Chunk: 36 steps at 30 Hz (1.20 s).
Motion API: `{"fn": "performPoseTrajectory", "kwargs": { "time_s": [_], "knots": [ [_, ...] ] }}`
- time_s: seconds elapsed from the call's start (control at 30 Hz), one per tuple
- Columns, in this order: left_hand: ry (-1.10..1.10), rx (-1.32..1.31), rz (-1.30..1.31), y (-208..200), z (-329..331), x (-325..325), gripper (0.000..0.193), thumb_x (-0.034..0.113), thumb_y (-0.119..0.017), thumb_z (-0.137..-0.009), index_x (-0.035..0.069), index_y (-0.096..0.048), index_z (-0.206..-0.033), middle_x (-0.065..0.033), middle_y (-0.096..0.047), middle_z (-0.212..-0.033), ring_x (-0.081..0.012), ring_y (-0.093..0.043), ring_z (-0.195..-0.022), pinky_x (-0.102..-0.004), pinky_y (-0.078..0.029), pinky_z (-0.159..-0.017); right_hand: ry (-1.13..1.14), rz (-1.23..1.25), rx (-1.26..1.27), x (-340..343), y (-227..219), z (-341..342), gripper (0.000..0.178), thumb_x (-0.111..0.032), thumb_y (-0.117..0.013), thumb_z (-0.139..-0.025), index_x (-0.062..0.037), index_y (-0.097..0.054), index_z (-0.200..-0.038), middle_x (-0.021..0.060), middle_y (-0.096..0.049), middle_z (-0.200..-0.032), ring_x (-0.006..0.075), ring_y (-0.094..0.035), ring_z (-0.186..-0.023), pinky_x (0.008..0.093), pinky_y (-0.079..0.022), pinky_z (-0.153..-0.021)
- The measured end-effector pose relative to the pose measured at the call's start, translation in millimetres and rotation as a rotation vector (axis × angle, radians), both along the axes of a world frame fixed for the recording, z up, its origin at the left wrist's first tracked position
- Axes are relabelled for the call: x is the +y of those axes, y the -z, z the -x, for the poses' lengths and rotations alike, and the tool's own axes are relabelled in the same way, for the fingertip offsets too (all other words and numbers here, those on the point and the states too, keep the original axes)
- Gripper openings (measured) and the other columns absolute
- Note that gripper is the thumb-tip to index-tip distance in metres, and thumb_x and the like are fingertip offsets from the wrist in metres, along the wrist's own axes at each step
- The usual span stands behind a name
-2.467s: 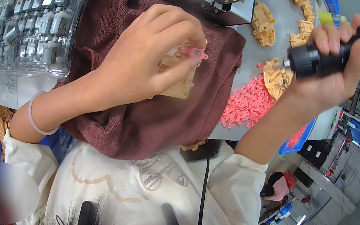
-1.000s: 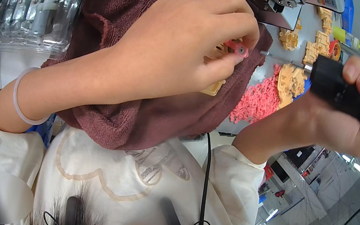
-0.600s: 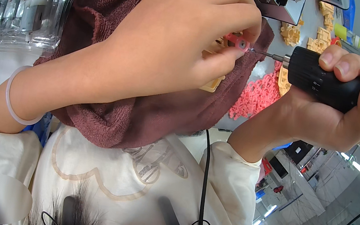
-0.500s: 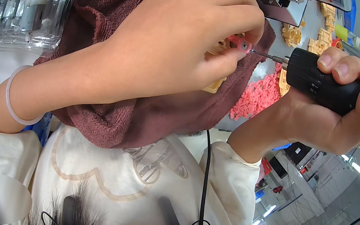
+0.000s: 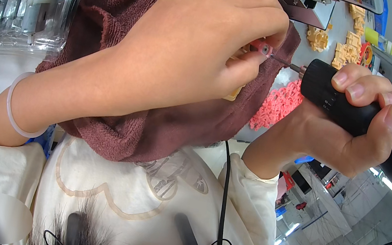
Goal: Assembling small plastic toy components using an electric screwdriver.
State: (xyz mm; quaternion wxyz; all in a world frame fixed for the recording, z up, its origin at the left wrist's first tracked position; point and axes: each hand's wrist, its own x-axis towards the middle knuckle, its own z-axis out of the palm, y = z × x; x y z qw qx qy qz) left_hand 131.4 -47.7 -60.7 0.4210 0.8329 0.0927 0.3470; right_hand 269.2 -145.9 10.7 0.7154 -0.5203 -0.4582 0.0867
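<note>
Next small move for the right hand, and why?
Probably a gentle nudge of the black driver in the right hand along its bit, to check seating: the tip is at the pink part pinched by the left hand, but whether it is engaged can't be told.

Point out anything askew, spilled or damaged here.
Nothing looks clearly damaged. The pink parts lie in a loose heap on the bench, which could pass for a spill, and the brown towel is bunched rather than flat. The pink piece in the left hand is mostly covered, so its condition is unclear.
</note>
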Motion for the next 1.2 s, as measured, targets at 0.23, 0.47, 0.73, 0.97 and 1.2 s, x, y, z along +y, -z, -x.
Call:
{"fn": "performPoseTrajectory", "kwargs": {
  "time_s": [0.23,0.47,0.73,0.97,1.2],
  "knots": [
    [0.011,0.012,-0.035,-2.2,0.1,3.1,0.018,0.003,-0.070,-0.076,0.005,-0.064,-0.092,-0.0082,-0.065,-0.107,-0.0286,-0.057,-0.109,-0.0379,-0.046,-0.093,0.168,0.025,-0.209,6.5,8.8,-3.6,0.016,-0.017,-0.050,-0.087,-0.0026,-0.055,-0.091,0.0098,-0.051,-0.060,0.0195,-0.053,-0.051,0.0327,-0.048,-0.052],
    [0.012,0.039,0.057,4.3,-3.1,-0.5,0.017,0.004,-0.070,-0.076,0.005,-0.064,-0.092,-0.0074,-0.065,-0.106,-0.0289,-0.057,-0.110,-0.0392,-0.045,-0.095,-0.009,0.043,-0.226,13.5,-4.8,-9.5,0.014,-0.016,-0.052,-0.086,-0.0026,-0.054,-0.091,0.0100,-0.051,-0.066,0.0199,-0.054,-0.054,0.0338,-0.050,-0.051],
    [0.000,0.021,0.073,3.2,-4.5,-4.2,0.016,0.007,-0.070,-0.077,0.006,-0.064,-0.091,-0.0066,-0.064,-0.105,-0.0295,-0.057,-0.108,-0.0401,-0.045,-0.094,0.161,-0.120,-0.172,55.7,-13.8,-52.3,0.014,-0.014,-0.059,-0.082,-0.0017,-0.052,-0.080,0.0106,-0.052,-0.067,0.0234,-0.056,-0.060,0.0385,-0.051,-0.058],
    [-0.015,0.001,0.073,3.3,-7.5,-3.7,0.017,0.008,-0.071,-0.076,0.006,-0.065,-0.091,-0.0065,-0.064,-0.106,-0.0293,-0.057,-0.108,-0.0400,-0.046,-0.093,0.129,-0.129,-0.114,70.5,-7.0,-60.2,0.012,-0.010,-0.058,-0.083,0.0005,-0.054,-0.080,0.0158,-0.057,-0.062,0.0262,-0.058,-0.055,0.0391,-0.055,-0.057],
    [0.016,0.022,0.052,-10.6,-4.8,-2.9,0.018,0.009,-0.072,-0.076,0.008,-0.064,-0.093,-0.0073,-0.063,-0.108,-0.0301,-0.056,-0.110,-0.0410,-0.046,-0.093,-0.203,-0.170,-0.218,66.0,-14.4,-64.2,0.042,-0.004,-0.054,-0.086,-0.0027,-0.040,-0.126,0.0124,-0.055,-0.071,0.0213,-0.056,-0.053,0.0383,-0.053,-0.051]
  ]
}}
